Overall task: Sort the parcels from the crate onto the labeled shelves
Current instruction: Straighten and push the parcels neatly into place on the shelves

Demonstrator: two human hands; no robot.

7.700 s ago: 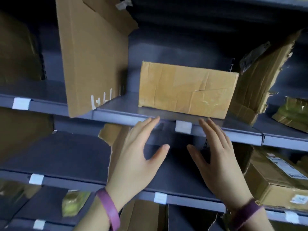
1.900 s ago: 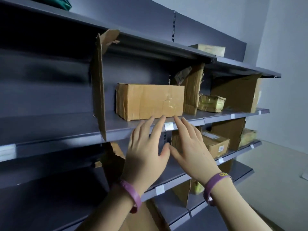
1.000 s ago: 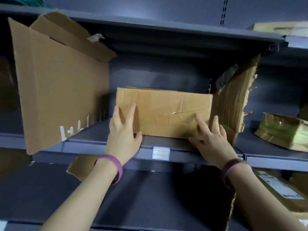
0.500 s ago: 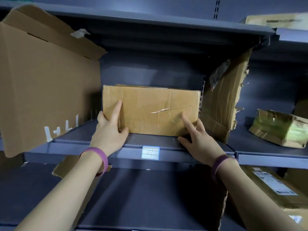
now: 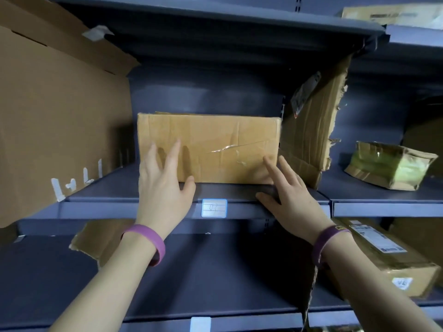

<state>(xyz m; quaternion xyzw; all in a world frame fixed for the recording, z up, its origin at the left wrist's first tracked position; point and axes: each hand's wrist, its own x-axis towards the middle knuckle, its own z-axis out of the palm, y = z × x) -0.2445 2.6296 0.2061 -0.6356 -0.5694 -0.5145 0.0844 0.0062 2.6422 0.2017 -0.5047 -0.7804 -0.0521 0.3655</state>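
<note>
A brown cardboard parcel (image 5: 215, 144) is sitting on a dark grey metal shelf (image 5: 115, 208), long side facing out, with creases and shiny clear tape across its front. It is resting towards the back of the shelf, above a small white label (image 5: 214, 208) stuck to the shelf's front edge; the writing on the label is too faint to read.

The left hand (image 5: 163, 190) is reaching up in front of the parcel's lower left corner, fingers straight and spread, its grip released and holding nothing. Whether the fingertips are touching the cardboard cannot be told. The right hand (image 5: 291, 200) is lying at the parcel's lower right corner, fingers straight, grip likewise released, the index fingertip pointing at the box face and the thumb stretching along the shelf. A purple wristband is circling each wrist.

A large cardboard sheet (image 5: 60, 116) is standing upright to the left of the parcel. A torn cardboard sheet (image 5: 309, 130) is standing just beside the parcel on the right. Beyond it, a crumpled parcel in greenish wrapping (image 5: 388, 164) is lying tilted on the neighbouring shelf. Lower right, a taped box with a printed label (image 5: 383, 257) is lying on the lower shelf (image 5: 215, 271).
</note>
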